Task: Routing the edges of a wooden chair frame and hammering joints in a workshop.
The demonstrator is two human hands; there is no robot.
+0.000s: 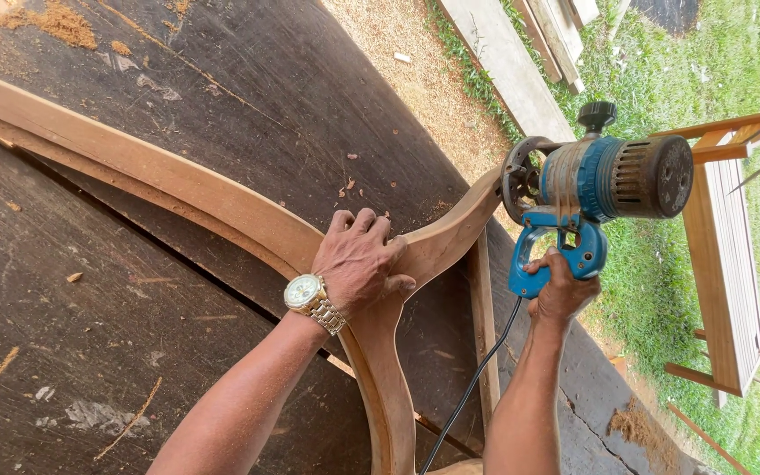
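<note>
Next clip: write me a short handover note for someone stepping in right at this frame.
Left hand: pressed flat on the curved wooden frame piece, where its arcs meet, pinning it to the dark workbench.
Right hand: closed on the handle of the blue power router, whose base sits at the frame's end.
Done: cannot tell how much edge is shaped; chips and sawdust lie about.
Left: unclear from this view.

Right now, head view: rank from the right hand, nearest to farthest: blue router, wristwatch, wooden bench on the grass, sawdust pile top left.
From the right hand:
1. blue router: in its grip, at the curved wooden frame end.
2. wristwatch: on the left hand wrist, pressing the frame.
3. wooden bench: on the grass at the right edge.
4. sawdust pile: top left on the dark board.
</note>
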